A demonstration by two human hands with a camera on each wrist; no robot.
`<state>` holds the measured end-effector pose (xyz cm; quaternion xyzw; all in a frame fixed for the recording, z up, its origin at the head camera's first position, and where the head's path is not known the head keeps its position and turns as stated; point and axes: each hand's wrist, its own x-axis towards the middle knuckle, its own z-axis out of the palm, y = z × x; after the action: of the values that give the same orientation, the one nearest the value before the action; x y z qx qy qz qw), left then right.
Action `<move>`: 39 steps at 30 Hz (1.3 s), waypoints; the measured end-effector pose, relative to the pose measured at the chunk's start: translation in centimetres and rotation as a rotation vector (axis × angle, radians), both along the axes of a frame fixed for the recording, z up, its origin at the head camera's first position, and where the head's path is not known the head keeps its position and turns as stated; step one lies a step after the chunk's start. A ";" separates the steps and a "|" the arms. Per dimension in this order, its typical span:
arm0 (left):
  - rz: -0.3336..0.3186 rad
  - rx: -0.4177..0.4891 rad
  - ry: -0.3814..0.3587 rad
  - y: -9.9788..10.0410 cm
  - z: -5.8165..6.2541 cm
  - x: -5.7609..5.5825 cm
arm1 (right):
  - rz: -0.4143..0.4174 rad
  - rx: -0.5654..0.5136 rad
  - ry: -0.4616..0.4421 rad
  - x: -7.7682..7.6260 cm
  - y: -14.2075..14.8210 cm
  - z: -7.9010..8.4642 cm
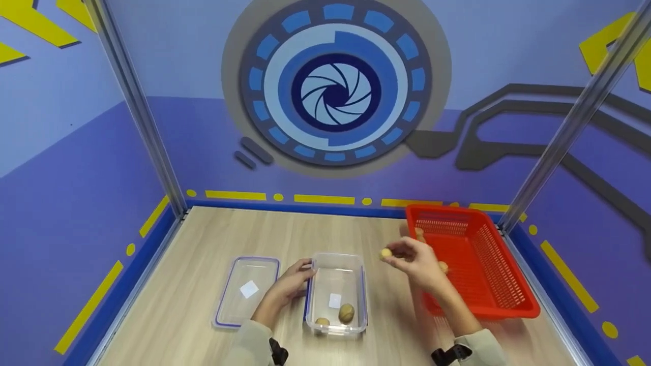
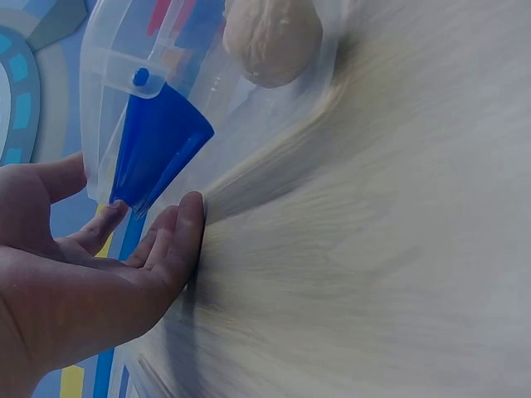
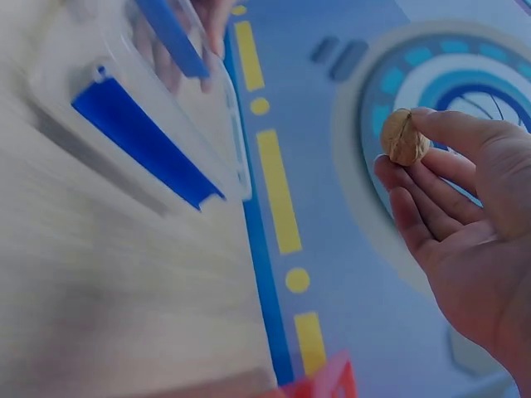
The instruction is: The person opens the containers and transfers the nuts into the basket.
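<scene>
A walnut [image 3: 405, 138] is pinched between the thumb and fingertips of my right hand [image 1: 414, 262], raised between the clear container and the red basket. My left hand [image 1: 291, 283] rests at the left side of the clear plastic container [image 1: 338, 262], its fingers at the wall beside a blue locking flap [image 2: 158, 141]. Inside, near the container's front end, lie a larger walnut [image 1: 346, 313] and another walnut [image 1: 322, 322], partly hidden by the front wall. A white square label shows on the container's bottom.
The container's lid [image 1: 248, 305], blue-edged with a white label, lies on the wooden table [image 1: 203, 244] at the left. A red basket [image 1: 508, 310] stands at the right with several walnuts [image 1: 443, 267] along its left side. Patterned panels [image 1: 193, 152] and metal posts enclose the table.
</scene>
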<state>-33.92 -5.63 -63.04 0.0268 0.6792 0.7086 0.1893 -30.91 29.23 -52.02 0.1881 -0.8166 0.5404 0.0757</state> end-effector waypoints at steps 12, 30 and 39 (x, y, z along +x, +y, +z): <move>-0.010 -0.015 -0.010 -0.2 -0.8 -0.3 | -0.188 -0.169 0.011 -0.9 6.3 -1.0; 0.018 -0.038 -0.008 -0.1 0.2 0.1 | -0.432 -0.038 -0.042 -2.2 10.2 -4.7; 0.020 -0.026 -0.002 0.1 0.2 0.1 | -0.513 0.173 -0.057 -2.7 10.4 -6.0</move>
<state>-33.83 -5.52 -62.84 0.0169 0.6883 0.7017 0.1832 -33.57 39.59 -57.97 -0.0346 -0.8824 0.4370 0.1706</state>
